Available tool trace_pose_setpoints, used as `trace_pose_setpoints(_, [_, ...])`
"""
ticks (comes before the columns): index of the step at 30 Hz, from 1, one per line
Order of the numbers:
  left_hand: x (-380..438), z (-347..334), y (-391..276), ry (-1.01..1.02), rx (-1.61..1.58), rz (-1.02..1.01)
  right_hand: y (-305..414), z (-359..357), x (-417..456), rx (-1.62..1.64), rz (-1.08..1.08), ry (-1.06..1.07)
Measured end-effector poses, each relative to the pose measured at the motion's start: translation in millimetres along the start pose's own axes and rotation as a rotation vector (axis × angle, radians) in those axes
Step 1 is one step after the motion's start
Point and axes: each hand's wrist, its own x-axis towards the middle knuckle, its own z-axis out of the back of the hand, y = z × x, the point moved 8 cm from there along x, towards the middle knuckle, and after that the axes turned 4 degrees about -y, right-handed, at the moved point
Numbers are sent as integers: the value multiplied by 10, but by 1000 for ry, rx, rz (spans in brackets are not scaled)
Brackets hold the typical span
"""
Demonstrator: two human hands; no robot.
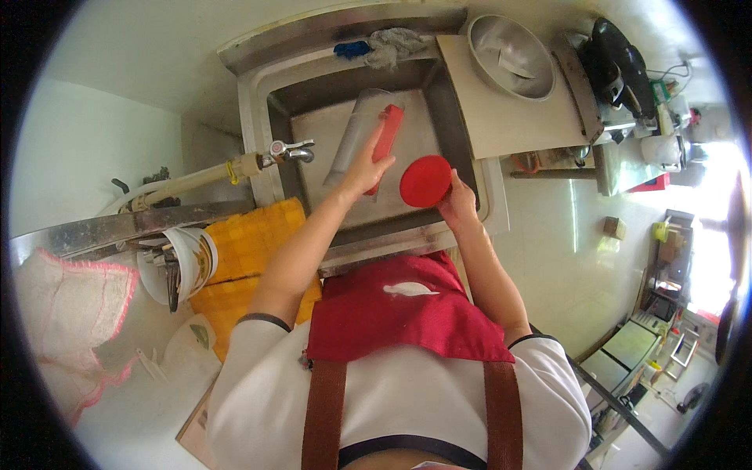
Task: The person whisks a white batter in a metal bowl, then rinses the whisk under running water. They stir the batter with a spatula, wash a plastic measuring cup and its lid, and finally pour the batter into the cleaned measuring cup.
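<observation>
My left hand (369, 167) grips the red handle (388, 135) of a clear plastic pitcher (352, 138). The pitcher is tilted on its side over the floor of a stainless steel sink (405, 214); whether it touches the metal I cannot tell. A round red lid (425, 181) is in my right hand (459, 202), held by its edge near the sink's right front corner. Its flat face is turned up towards me, and some of my right fingers are hidden behind it. To the left, a tap (288, 151) reaches over the sink rim.
Behind the basin lie a blue scrubber (351, 50) and a grey cloth (392, 47). A metal bowl (511, 59) stands on a board (499, 126) at the right. On the left are yellow cloths (258, 241) and a white bucket (197, 264) of utensils.
</observation>
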Motion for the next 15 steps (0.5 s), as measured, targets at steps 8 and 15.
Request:
trace_pose_setpoints(8, [-213, 113, 77, -174, 50, -116, -68, 73, 140, -274, 129, 34])
trace_pose_setpoints(15, [85, 280, 1007, -297, -13, 380, -95, 246, 151, -547, 291, -62])
